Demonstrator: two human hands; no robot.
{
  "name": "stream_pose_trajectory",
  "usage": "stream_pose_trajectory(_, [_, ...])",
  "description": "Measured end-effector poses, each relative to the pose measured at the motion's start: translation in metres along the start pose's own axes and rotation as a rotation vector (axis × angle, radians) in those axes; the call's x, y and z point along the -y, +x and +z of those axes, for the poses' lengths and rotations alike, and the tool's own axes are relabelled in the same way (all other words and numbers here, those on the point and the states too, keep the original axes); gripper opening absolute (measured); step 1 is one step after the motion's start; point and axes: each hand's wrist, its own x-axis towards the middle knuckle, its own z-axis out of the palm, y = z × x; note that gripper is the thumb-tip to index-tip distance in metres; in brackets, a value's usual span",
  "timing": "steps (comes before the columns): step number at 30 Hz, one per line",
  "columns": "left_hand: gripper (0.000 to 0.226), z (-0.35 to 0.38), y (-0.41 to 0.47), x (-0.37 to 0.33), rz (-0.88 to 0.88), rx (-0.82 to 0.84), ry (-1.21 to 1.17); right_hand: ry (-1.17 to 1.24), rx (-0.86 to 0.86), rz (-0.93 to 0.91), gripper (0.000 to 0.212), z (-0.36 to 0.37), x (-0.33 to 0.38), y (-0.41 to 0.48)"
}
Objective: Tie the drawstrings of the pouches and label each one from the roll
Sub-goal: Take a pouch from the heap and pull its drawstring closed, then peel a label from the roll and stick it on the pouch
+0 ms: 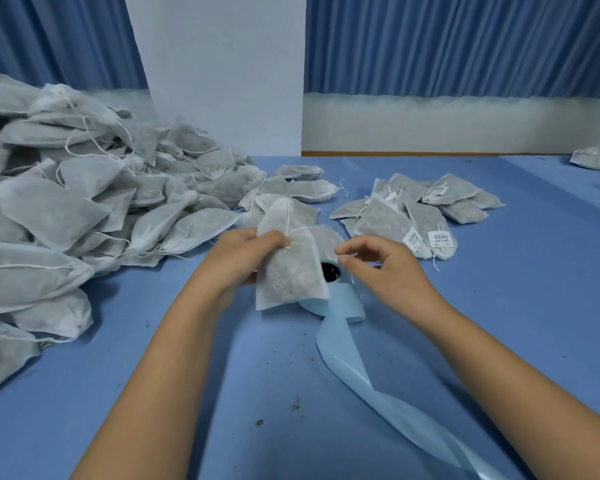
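Note:
My left hand [250,254] grips a white fabric pouch [291,271] at its gathered neck, thumb and fingers curled round it. The pouch hangs above the label roll [340,299], a pale blue roll lying on the table. A thin white drawstring [312,229] runs from the neck to my right hand [381,268], whose thumb and forefinger pinch its end. A big heap of unlabelled pouches [84,202] fills the left side. A smaller group of labelled pouches [426,209] with barcode stickers lies at the right.
A long strip of blue backing paper [378,386] trails from the roll toward the lower right. The table has a blue cover [534,306] with dark crumbs. A white pillar [222,71] and blue curtains stand behind. More pouches [596,159] sit at the far right edge.

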Motion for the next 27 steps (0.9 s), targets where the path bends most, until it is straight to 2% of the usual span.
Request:
stream_pose_trajectory(2, [0.011,-0.007,0.004,0.002,-0.058,-0.015,-0.037,-0.069,0.066,0.05,0.006,0.001,-0.003,-0.001])
stream_pose_trajectory(5, [0.01,-0.012,0.007,0.005,-0.159,0.005,-0.083,-0.143,0.108,0.064,0.015,0.006,-0.004,-0.005])
stream_pose_trajectory(8, [0.011,-0.013,0.008,0.008,-0.234,0.047,-0.108,-0.284,0.111,-0.004,0.023,0.004,-0.003,-0.007])
stream_pose_trajectory(12, [0.015,-0.014,0.011,0.014,-0.276,0.072,-0.132,-0.451,0.209,-0.078,0.038,0.004,-0.003,-0.01])
stream_pose_trajectory(15, [0.015,-0.015,0.013,0.016,-0.281,0.079,-0.121,-0.553,0.23,-0.122,0.035,0.005,-0.007,-0.01])
stream_pose_trajectory(19, [0.014,-0.015,0.015,0.018,-0.298,0.109,-0.125,-0.511,0.18,-0.103,0.02,0.002,-0.015,-0.005])
stream_pose_trajectory(22, [0.027,-0.015,0.018,0.023,-0.319,0.129,-0.145,-0.482,0.185,-0.048,0.011,0.001,-0.021,-0.002])
stream_pose_trajectory(27, [0.026,-0.012,0.024,0.031,-0.396,0.202,-0.24,-0.213,0.138,0.122,0.014,0.002,-0.027,0.004])
